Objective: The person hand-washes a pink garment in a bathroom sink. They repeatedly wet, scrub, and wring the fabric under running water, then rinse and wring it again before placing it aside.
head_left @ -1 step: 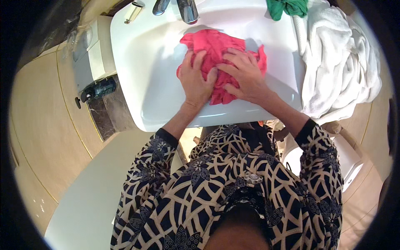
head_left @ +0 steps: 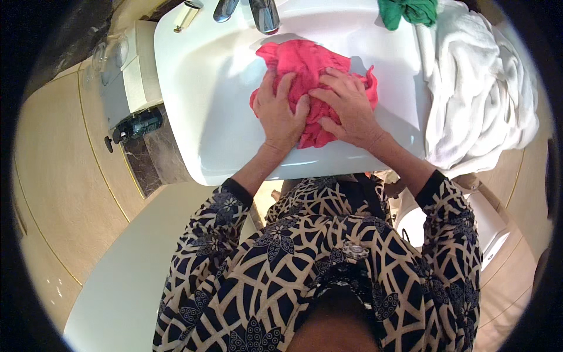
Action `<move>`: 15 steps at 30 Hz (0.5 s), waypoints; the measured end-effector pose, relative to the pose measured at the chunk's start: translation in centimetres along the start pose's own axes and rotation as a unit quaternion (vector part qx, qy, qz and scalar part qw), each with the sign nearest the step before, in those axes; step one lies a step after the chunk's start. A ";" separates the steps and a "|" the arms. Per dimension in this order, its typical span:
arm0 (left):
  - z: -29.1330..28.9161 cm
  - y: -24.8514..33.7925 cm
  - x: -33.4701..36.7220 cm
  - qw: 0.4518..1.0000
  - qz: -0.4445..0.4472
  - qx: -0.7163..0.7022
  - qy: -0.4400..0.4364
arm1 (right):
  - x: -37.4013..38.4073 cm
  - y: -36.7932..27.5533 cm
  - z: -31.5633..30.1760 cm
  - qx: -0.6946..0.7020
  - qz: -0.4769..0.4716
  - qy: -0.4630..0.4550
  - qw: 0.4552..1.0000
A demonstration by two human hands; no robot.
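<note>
Pressing red cloth [head_left: 311, 61]: left hand [head_left: 281, 117], right hand [head_left: 350, 111], fingers half-curled, spread.

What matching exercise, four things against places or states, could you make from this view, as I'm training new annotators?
1. red cloth
2. faucet
3. green cloth
4. white cloth

A. shiny and silver-coloured
B. heaped along the right side of the sink
C. crumpled under the left hand and right hand
D. bunched near the sink's upper right corner

Pairs: 1-C, 2-A, 3-D, 4-B
</note>
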State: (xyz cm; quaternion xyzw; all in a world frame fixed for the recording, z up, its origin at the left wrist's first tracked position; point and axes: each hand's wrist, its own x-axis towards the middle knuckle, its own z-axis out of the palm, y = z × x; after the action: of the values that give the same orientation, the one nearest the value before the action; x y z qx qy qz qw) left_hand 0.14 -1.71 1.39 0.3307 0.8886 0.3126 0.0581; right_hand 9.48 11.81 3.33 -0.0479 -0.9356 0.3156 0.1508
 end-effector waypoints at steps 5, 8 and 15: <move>3.3 -0.9 2.6 0.997 -0.068 0.013 -0.025 | 1.2 3.7 2.9 0.042 0.083 0.074 0.993; 5.1 -3.0 4.5 0.994 -0.102 -0.019 -0.023 | 3.2 6.6 4.0 0.055 0.126 0.052 0.989; 5.2 -4.3 7.6 0.975 -0.159 -0.147 0.040 | 6.3 9.1 3.2 0.103 0.337 0.142 0.925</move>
State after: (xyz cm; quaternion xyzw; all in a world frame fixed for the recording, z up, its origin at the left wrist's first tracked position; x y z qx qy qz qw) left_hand -6.47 3.18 -4.55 0.1601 0.8757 0.4397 0.1191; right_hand 2.41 18.36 -2.97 -0.3889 -0.7953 0.4325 0.1707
